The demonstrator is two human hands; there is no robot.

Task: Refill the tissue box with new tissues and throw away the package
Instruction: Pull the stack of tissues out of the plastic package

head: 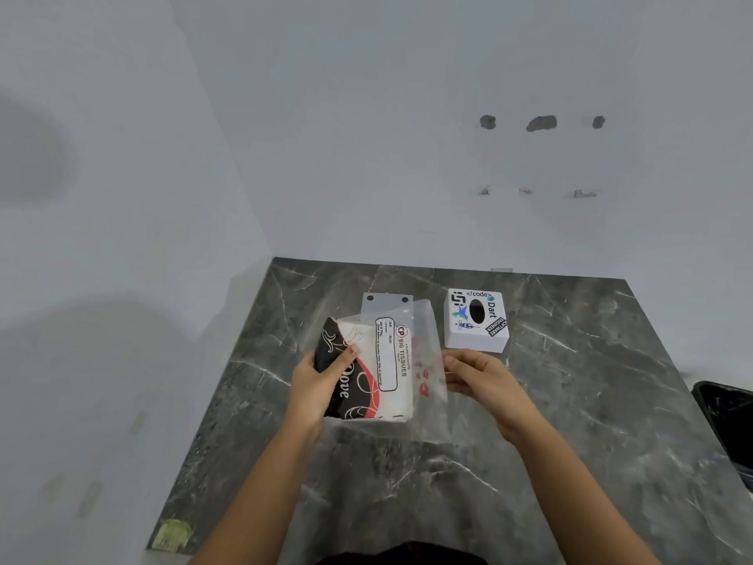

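Left hand [322,385] is clamped on the tissue pack [366,373], right hand [476,373] pinches the clear wrapper flap [426,340], both above the surface [570,401]. I'd peel slowly, keeping the stack square. The sticker-covered tissue box [476,320] waits just beyond the right hand.

Two hands [322,385] [481,375], one tissue pack [368,373], one tissue box [476,320], one bin [729,422]
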